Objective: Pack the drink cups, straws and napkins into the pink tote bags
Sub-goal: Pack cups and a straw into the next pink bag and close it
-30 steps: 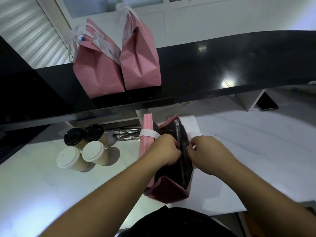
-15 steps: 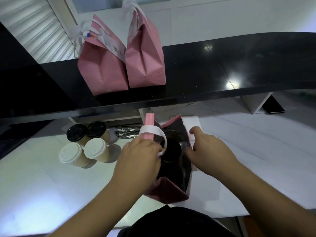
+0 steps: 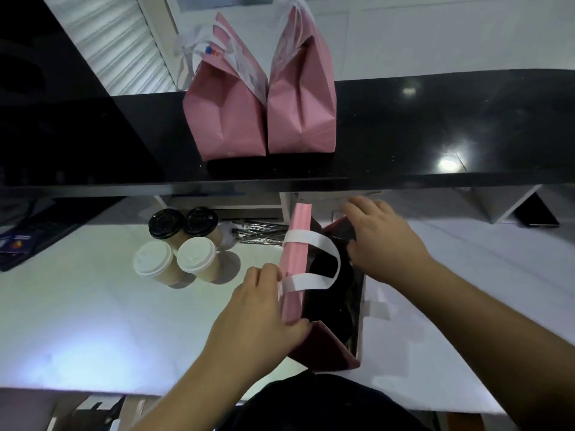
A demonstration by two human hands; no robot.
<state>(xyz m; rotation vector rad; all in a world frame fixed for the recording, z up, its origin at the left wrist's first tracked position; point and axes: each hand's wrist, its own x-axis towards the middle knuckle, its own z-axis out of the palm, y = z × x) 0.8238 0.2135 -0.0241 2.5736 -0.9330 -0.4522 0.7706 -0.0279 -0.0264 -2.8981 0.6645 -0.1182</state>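
Note:
An open pink tote bag (image 3: 295,262) with white handles stands on the white counter, dark cup lids showing inside it. My left hand (image 3: 261,315) grips its near left wall, thumb hooked over the rim. My right hand (image 3: 381,241) lies over the bag's far right rim, fingers spread and slightly bent. Several drink cups (image 3: 183,241) stand to the left: two with black lids behind, two with white lids in front. Wrapped straws (image 3: 258,233) lie behind the bag. Two packed pink bags (image 3: 261,101) stand on the black shelf above.
The black shelf (image 3: 435,126) overhangs the back of the white counter (image 3: 93,306). A dark phone (image 3: 536,213) lies at the far right under the shelf. Dark items sit at the far left edge.
My hands have parted and pulled the bag's mouth wide. The left hand slid down to the near left wall; the right hand moved to the far rim.

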